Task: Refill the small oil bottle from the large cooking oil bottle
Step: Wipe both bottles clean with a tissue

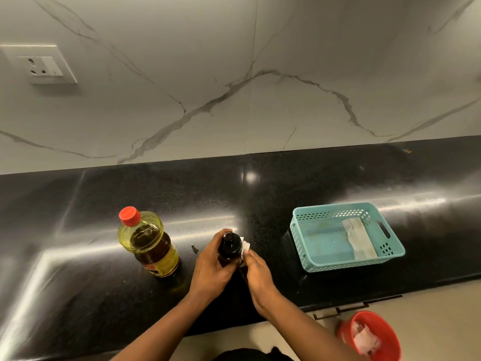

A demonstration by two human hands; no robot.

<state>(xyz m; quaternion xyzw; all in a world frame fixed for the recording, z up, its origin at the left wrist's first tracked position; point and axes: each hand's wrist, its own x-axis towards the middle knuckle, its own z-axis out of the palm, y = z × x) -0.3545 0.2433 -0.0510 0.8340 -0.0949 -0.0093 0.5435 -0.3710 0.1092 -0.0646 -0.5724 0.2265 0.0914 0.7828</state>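
One large oil bottle (pixel 148 243) stands upright at the left of the tabletop (pixel 260 194), its red cap on, just left of the left hand (pixel 210 264) — the nearer hand. This hand is wrapped around the one small oil bottle (pixel 229 244), upright between both hands. The right hand (pixel 256 269) pinches a white tissue (pixel 245 247) against its right side. One teal basket (pixel 346 238) stands further right.

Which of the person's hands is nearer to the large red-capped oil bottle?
Left. The left hand grips the small dark bottle just right of the large oil bottle; the right hand, holding a white tissue, is on that small bottle's far side.
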